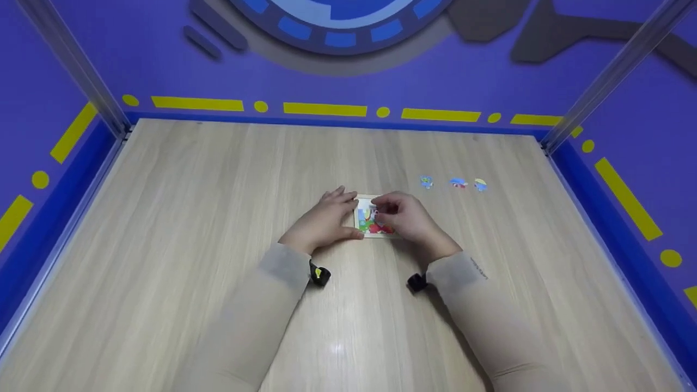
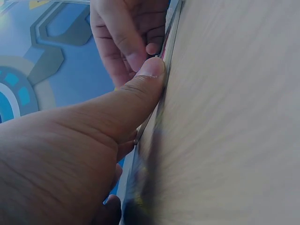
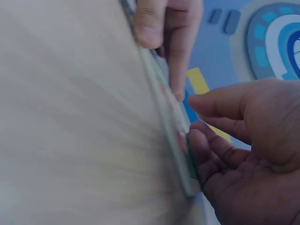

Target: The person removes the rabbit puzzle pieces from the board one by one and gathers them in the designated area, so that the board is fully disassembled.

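A small framed jigsaw puzzle [image 1: 387, 236] with a colourful picture lies on the table. Its left side is held by my left hand [image 1: 323, 220], with the thumb at the near corner and the fingers spread at the far corner. Over the picture is my right hand [image 1: 405, 216], its fingers loosely bent and its thumb low. In the right wrist view, a gap shows between the fingertips of the right hand [image 3: 248, 154] beside the board [image 3: 164, 110], and no piece is visible there. Part of the picture is hidden under the right hand.
Three loose puzzle pieces lie beyond the right hand: a blue-green one [image 1: 426, 182], a blue and red one [image 1: 458, 183] and a blue and yellow one [image 1: 480, 185]. Blue printed walls [image 1: 326, 81] with metal corner posts [image 1: 604, 81] enclose the wooden table [image 1: 179, 218].
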The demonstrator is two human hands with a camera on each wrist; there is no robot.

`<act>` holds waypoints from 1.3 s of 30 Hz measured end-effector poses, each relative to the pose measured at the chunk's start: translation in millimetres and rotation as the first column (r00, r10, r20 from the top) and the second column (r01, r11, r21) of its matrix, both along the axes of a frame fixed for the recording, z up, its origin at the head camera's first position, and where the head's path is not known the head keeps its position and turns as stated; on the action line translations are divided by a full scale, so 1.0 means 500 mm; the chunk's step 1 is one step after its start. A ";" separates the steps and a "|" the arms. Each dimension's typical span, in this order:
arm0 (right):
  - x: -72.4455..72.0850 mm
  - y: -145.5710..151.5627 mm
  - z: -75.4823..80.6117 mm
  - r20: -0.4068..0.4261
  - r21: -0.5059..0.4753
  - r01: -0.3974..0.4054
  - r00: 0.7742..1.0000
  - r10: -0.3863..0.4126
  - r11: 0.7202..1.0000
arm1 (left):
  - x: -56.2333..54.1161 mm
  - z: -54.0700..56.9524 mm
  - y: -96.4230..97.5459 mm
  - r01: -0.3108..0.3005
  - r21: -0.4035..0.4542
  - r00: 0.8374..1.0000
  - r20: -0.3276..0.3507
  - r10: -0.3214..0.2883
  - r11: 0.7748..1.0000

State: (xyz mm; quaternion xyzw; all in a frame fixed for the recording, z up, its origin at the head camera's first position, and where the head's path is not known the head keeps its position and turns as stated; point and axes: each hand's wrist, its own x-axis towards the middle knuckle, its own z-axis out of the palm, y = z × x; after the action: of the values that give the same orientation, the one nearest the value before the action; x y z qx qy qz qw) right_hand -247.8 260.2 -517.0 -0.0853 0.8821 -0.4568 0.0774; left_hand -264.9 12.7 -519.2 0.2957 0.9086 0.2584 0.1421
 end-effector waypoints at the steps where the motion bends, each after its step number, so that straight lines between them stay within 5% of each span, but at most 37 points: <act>1: 0.001 -0.003 -0.003 -0.013 0.017 -0.005 1.000 0.006 1.000 | 0.000 0.000 -0.001 0.000 0.003 1.000 0.000 0.000 1.000; 13: 0.005 -0.017 -0.003 -0.063 0.173 -0.046 0.996 0.058 0.984 | -0.002 0.003 0.000 -0.001 0.001 1.000 -0.011 0.001 1.000; 39: 0.005 -0.019 -0.008 -0.034 0.106 -0.034 0.999 0.038 0.994 | -0.002 0.004 -0.001 0.015 0.011 1.000 -0.015 -0.014 1.000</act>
State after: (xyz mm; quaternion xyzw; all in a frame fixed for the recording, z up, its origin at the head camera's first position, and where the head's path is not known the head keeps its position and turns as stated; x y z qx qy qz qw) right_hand -245.5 250.6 -520.8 -0.1052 0.9046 -0.4064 0.0740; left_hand -265.7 12.1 -517.3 0.3051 0.9060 0.2603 0.1353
